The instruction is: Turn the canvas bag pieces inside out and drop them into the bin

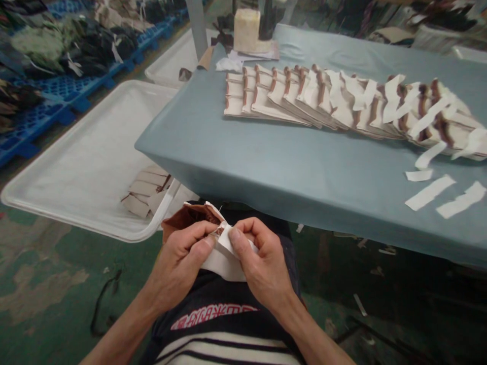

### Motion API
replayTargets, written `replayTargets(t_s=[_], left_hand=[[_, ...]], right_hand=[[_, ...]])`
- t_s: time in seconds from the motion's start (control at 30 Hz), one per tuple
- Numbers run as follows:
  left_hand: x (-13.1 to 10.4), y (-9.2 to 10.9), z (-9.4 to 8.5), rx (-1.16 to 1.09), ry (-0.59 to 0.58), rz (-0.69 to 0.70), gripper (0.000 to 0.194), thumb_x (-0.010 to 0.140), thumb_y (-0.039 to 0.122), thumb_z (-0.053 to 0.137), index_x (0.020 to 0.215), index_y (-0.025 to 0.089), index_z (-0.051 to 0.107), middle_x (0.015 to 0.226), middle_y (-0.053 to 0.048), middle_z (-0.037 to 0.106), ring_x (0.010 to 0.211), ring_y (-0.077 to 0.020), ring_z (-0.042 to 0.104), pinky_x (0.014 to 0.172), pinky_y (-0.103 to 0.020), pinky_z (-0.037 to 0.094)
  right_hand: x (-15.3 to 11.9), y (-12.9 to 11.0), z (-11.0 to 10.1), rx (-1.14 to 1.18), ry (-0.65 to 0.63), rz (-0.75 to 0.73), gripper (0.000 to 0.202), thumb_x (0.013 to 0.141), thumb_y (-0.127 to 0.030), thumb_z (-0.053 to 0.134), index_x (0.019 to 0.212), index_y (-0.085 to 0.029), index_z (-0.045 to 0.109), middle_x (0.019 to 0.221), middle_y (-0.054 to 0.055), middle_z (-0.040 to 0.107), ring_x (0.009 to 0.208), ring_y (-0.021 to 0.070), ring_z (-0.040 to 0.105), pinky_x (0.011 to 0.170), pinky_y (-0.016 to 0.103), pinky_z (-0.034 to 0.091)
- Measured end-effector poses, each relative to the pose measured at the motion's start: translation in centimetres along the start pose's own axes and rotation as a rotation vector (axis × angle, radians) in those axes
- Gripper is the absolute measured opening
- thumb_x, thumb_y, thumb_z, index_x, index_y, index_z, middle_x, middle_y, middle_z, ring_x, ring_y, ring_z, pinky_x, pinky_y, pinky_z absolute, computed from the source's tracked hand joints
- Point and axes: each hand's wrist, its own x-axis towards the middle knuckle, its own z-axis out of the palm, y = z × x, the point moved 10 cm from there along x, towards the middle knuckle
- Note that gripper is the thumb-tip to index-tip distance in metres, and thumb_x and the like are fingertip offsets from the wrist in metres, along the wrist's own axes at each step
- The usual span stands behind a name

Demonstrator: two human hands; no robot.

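Observation:
Above my lap, a brown and off-white fabric piece [224, 264] is held between my two hands. My left hand [185, 258] pinches its edge near some loose threads, with the brown part sticking up behind the fingers. Close beside it, my right hand [261, 253] grips the white edge between thumb and bent fingers. The fingertips of both hands nearly meet at the top of the piece.
A blue-grey covered table [190, 137] stands ahead, bearing a fanned row of similar pieces [289, 96] and loose white strips [429, 192] at right. A white tray [87, 147] holding folded pieces [146, 190] lies left. Blue pallets [61, 96] stand beyond.

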Motion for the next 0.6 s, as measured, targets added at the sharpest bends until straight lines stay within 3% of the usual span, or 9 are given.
replayTargets(t_s=[0.4, 0.5, 0.6], left_hand=[[-0.7, -2.3, -0.5, -0.067, 0.017, -0.026, 0.043, 0.109, 0.038, 0.050, 0.109, 0.017, 0.088, 0.084, -0.002, 0.079, 0.070, -0.0186, 0.064, 0.061, -0.026, 0.049], [-0.7, -2.5, -0.7, -0.054, 0.045, -0.008, 0.048, 0.113, 0.041, 0.047, 0.107, 0.016, 0.087, 0.088, -0.004, 0.079, 0.076, -0.0198, 0.066, 0.067, -0.026, 0.052], [-0.5, -2.3, -0.4, -0.049, 0.035, -0.017, 0.049, 0.111, 0.051, 0.054, 0.102, 0.016, 0.086, 0.081, -0.003, 0.076, 0.070, -0.0182, 0.064, 0.061, -0.025, 0.050]], right_hand=[[-0.6, -0.8, -0.3, -0.161, 0.191, -0.080, 0.031, 0.095, -0.052, 0.066, 0.082, -0.025, 0.064, 0.066, -0.003, 0.069, 0.055, 0.0153, 0.058, 0.055, 0.028, 0.040], [-0.6, -0.6, -0.1, -0.169, 0.205, -0.075, 0.030, 0.094, -0.053, 0.066, 0.083, -0.025, 0.066, 0.067, -0.002, 0.071, 0.056, 0.0162, 0.059, 0.055, 0.029, 0.040], [-0.5, -0.4, 0.2, -0.173, 0.215, -0.068, 0.029, 0.094, -0.052, 0.066, 0.083, -0.025, 0.066, 0.067, -0.002, 0.071, 0.055, 0.0167, 0.060, 0.055, 0.029, 0.041]])
